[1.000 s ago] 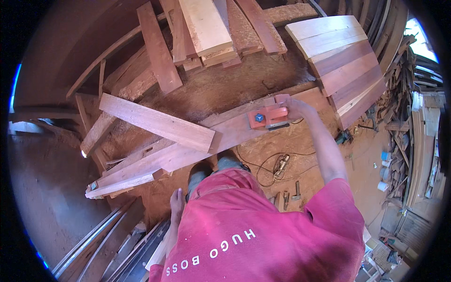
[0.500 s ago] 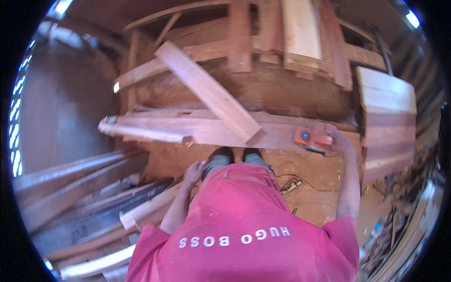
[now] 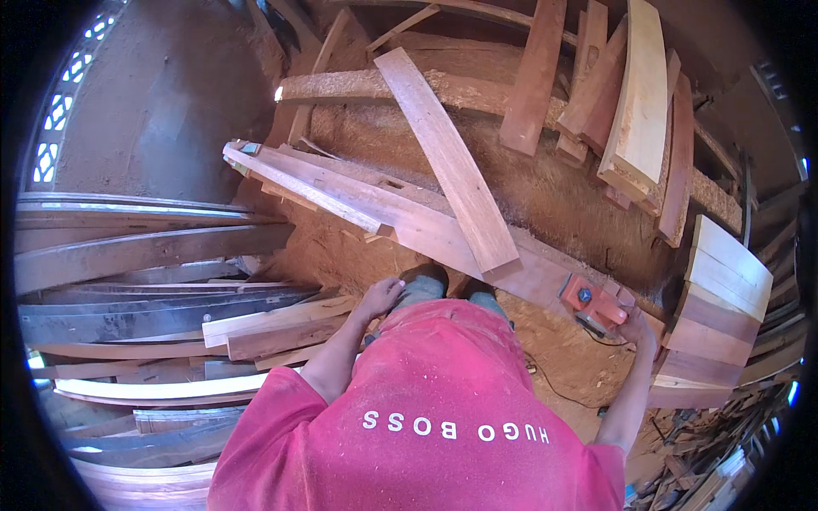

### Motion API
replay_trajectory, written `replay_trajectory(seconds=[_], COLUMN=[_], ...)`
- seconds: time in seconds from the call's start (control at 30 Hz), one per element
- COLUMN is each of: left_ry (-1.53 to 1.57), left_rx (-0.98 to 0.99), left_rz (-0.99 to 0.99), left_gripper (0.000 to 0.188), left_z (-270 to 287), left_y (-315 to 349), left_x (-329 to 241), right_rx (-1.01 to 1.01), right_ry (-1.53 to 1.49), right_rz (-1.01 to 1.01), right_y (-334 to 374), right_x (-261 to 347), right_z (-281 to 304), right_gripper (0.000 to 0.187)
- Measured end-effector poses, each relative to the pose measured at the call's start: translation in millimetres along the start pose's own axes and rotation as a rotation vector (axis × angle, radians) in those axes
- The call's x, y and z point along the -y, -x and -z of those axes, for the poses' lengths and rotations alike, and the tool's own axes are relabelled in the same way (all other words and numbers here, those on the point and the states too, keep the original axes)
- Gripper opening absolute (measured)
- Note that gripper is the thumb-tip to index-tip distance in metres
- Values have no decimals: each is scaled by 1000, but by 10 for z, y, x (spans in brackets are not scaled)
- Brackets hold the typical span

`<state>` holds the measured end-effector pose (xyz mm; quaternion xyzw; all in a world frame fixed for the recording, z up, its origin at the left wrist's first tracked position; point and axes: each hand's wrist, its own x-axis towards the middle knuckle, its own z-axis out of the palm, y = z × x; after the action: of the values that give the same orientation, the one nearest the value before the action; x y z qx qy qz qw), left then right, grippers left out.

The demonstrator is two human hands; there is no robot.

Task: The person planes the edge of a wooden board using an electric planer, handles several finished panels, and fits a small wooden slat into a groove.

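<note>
My right hand [image 3: 635, 325] is wrapped round the rear handle of a red electric hand planer [image 3: 594, 305] with a blue front knob. The planer is at the right end of a long reddish board [image 3: 545, 277] on the bench. Beside my left thigh, my left hand [image 3: 383, 297] hangs with loosely bent fingers and nothing visible in it. A loose plank [image 3: 447, 157] lies aslant across the bench, its near end in front of my feet. Left of it, a narrow pale strip of wood [image 3: 315, 189] runs along the bench.
Several planks [image 3: 532, 77] lean on a rough timber rail [image 3: 358, 86] beyond the bench. Stacked timber [image 3: 153, 255] fills the left side. Wide boards [image 3: 720, 298] stand at the right. A dark cable [image 3: 558, 387] trails over the sawdust-covered floor.
The whole view has turned, so the bench now slopes down to the right. The planer stays in my right hand at the board's right end. My left hand remains by my thigh.
</note>
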<state>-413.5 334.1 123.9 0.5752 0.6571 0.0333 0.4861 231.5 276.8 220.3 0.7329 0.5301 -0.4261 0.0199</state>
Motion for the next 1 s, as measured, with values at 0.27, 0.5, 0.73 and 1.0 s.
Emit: replay_trajectory(seconds=[0.27,0.5,0.73,1.0], left_ry=[16,-1,-47,15], left_rx=[9,21,9,7], left_rz=[35,47,36,28], left_gripper=[48,49,49,49], left_z=[31,35,44,-10], left_y=[-15,-52,-45,-49], left_x=[30,19,-27,-7], right_rx=[20,63,64,98], right_ry=[26,-28,-6,-12], right_rz=[-50,-8,-7,17], right_y=[-68,-30,-8,-54], right_x=[-114,-2,63,-44], right_z=[-25,24,62,49], right_gripper=[36,34,34,34])
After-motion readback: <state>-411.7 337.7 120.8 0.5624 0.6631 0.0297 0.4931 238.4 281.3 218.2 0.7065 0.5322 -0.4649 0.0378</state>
